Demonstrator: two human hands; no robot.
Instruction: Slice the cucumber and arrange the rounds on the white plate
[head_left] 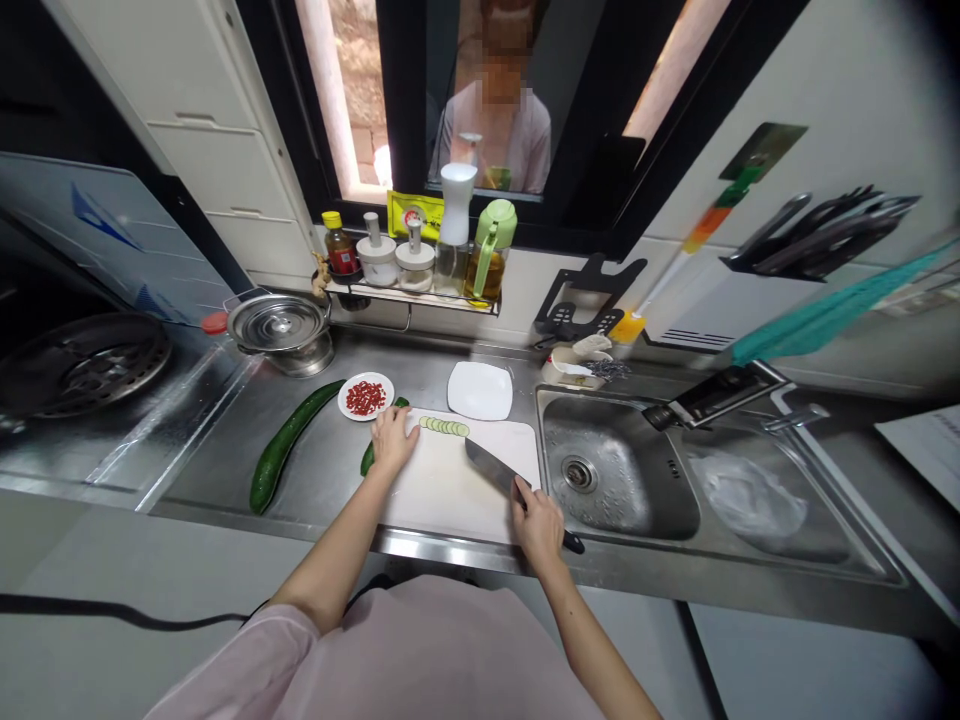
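My left hand [393, 438] is closed over a dark green cucumber [367, 460] at the left edge of the white cutting board [442, 495]; the cucumber's middle is hidden under the hand. A row of thin, overlapping cucumber slices [445, 426] lies near the board's far edge. In my right hand [538, 525] is the black handle of a kitchen knife [491, 465], its broad blade over the board's right side, pointing toward the slices. Behind the board sits a white square plate [480, 390]. A small plate [343, 402] of chopped red pieces [366, 397] stands beyond my left hand.
A second, long cucumber [292, 445] lies on the steel counter at left. Farther back stands a lidded metal pot [279, 325]. The sink [630, 470] borders the board on the right. Seasoning jars and an oil bottle [491, 250] line a wall rack.
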